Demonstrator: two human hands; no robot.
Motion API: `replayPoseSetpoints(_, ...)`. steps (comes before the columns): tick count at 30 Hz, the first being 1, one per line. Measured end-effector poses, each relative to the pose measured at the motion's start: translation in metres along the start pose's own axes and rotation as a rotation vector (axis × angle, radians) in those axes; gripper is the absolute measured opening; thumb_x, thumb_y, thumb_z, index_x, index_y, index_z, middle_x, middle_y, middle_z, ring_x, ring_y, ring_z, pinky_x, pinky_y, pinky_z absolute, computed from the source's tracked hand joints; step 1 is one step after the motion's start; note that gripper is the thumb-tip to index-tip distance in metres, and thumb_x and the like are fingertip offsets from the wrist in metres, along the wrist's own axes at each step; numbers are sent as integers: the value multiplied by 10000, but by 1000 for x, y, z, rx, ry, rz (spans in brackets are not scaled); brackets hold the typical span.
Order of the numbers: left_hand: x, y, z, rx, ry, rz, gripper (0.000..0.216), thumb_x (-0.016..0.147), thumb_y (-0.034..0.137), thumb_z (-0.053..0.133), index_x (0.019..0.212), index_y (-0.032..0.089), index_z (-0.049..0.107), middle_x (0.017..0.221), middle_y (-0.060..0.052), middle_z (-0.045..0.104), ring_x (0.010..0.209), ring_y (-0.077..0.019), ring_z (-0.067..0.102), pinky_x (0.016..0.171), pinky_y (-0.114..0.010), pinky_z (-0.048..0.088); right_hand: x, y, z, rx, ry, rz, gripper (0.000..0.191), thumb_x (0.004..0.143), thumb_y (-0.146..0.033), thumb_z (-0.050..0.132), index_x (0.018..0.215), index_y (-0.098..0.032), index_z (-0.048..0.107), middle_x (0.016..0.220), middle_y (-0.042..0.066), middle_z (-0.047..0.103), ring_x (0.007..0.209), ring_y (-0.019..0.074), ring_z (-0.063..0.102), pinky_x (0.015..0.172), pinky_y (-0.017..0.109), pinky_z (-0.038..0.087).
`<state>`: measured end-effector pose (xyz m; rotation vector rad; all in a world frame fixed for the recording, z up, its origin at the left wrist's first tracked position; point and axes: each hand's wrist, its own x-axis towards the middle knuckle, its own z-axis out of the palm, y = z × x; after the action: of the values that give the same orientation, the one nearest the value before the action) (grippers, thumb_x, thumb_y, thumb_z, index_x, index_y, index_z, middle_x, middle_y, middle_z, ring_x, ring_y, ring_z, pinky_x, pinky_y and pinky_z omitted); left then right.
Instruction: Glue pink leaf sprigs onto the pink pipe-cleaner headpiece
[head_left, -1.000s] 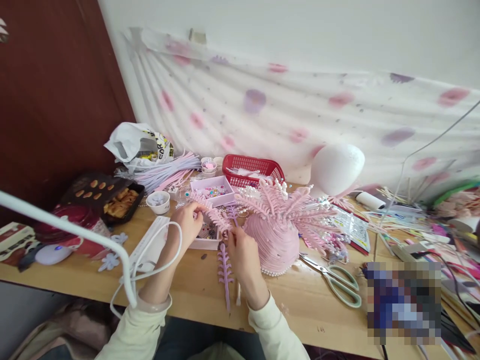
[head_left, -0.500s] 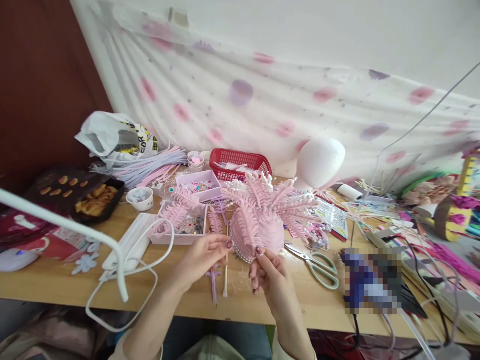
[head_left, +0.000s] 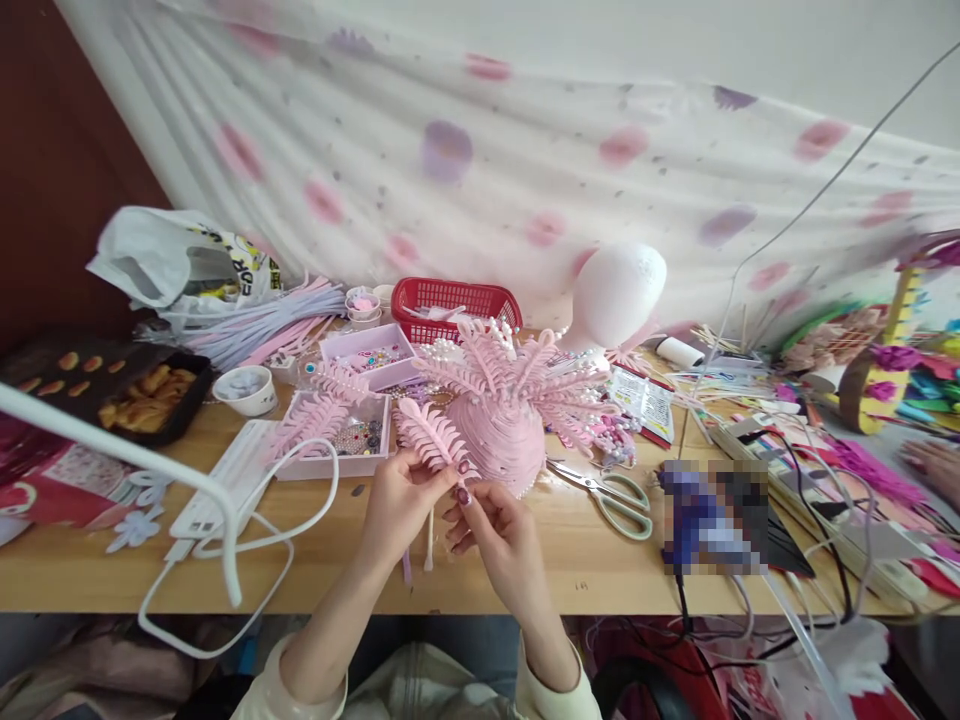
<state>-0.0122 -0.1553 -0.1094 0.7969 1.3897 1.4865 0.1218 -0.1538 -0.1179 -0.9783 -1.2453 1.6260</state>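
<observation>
Both my hands hold one pink feather-shaped leaf (head_left: pixel 429 436) made of fuzzy wire, just above the wooden table (head_left: pixel 570 550). My left hand (head_left: pixel 400 500) pinches its lower edge from the left. My right hand (head_left: pixel 495 525) pinches its stem end at the fingertips. Right behind the leaf stands a pink domed headpiece (head_left: pixel 501 410) with several similar leaves and pearl beads sticking out of it. Another purple leaf piece (head_left: pixel 407 566) and a white stick (head_left: pixel 430 537) lie on the table under my hands.
Scissors (head_left: pixel 607 492) lie right of the headpiece. Bead trays (head_left: pixel 352 440), a red basket (head_left: pixel 448 303), a white foam head (head_left: pixel 616 295), a power strip (head_left: pixel 225 478) with white cable and a snack tray (head_left: pixel 142 390) crowd the table. Cables and craft clutter fill the right side.
My hands left the leaves by the bead tray, came toward me and now hold a pink leaf up between them. The view has shifted right and down.
</observation>
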Motion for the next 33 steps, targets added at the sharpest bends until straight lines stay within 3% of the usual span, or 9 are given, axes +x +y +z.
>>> replayPoseSetpoints(6, 4, 10, -2, -147, -10, -105, 357, 607, 459, 810, 613, 155, 623, 585, 3, 639, 593, -137, 587, 599, -250, 462, 1, -2, 3, 13, 50, -35, 371, 777, -557, 748, 817, -192, 694, 631, 0, 680, 476, 129, 611, 479, 257, 559)
replayPoseSetpoints(12, -6, 19, -6, -168, -109, -34, 386, 623, 379, 824, 901, 152, 683, 888, -62, 744, 844, -194, 678, 795, -305, 527, 1, -5, 6, 34, 101, -108, 390, 777, -576, 739, 821, -194, 681, 611, -9, 666, 430, 116, 582, 464, 266, 560)
replayPoseSetpoints(15, -9, 17, -8, -79, -90, 7, 362, 633, 352, 821, 889, 162, 647, 869, -60, 739, 878, -207, 687, 827, -312, 526, -1, -3, 9, 9, 130, -154, 381, 798, -573, 723, 820, -196, 674, 621, -5, 669, 445, 123, 593, 483, 277, 569)
replayPoseSetpoints(21, -16, 10, 0, -75, 33, 38, 424, 624, 324, 826, 945, 170, 595, 778, -16, 715, 774, -168, 679, 732, -265, 526, -4, 9, 15, -41, 245, -289, 300, 886, -486, 667, 831, -192, 688, 615, 3, 685, 483, 126, 627, 512, 248, 565)
replayPoseSetpoints(27, -33, 7, 20, -328, 111, -25, 481, 597, 336, 875, 888, 178, 527, 716, -2, 711, 634, -130, 652, 546, -199, 494, -3, 16, 19, -67, 323, -442, 211, 931, -373, 632, 860, -187, 700, 651, 6, 716, 496, 118, 646, 501, 223, 559)
replayPoseSetpoints(33, -37, 3, 24, -427, 191, -40, 600, 563, 311, 905, 1027, 172, 550, 767, -8, 728, 682, -148, 699, 568, -203, 546, -5, 16, 20, -142, 289, -476, 180, 951, -308, 598, 861, -190, 699, 692, 0, 724, 534, 111, 660, 524, 204, 556)
